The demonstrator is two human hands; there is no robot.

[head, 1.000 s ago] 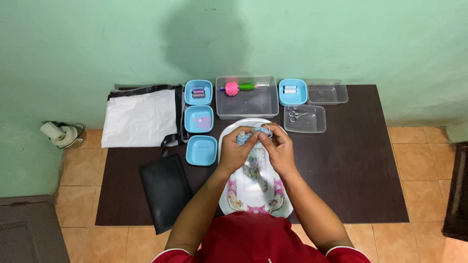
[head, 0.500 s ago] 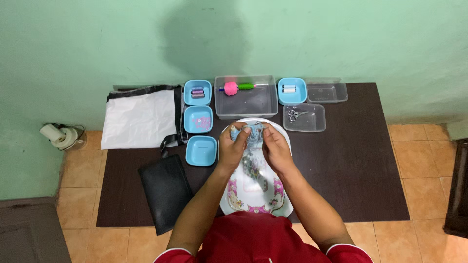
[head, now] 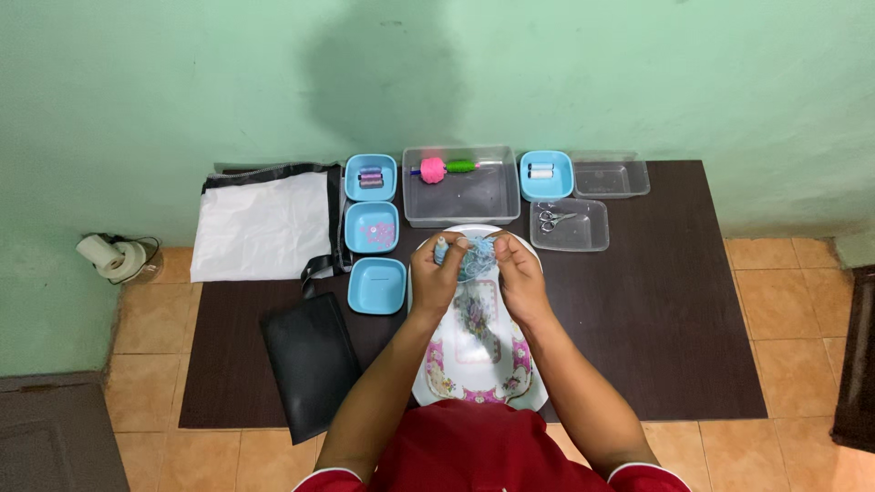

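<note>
A loose tangle of pale blue thread sits between the person's two hands, held up just above the far end of a white oval tray with a pink floral pattern. The left hand pinches a small blue spool upright against the left edge of the tangle; the right hand is closed on the tangle's right side, fingertips drawn together on the strands.

Beyond the tray, a large clear tub holds a pink ball-shaped thing and a green one. Left of the tray stand three small blue boxes in a column; the farthest holds dark spools, the middle one small pink bits. Right of the tub, another blue box holds two spools, and a clear box holds small scissors. Farther left of the tray lie a white bag with black trim and a black pouch, all on the dark surface.

The thread looks bunched, not neatly wound, so pulling the hands apart sharply could tighten it into a knot or snap a strand. A weak pinch could let the spool drop onto the tray and roll, dragging more thread loose.
</note>
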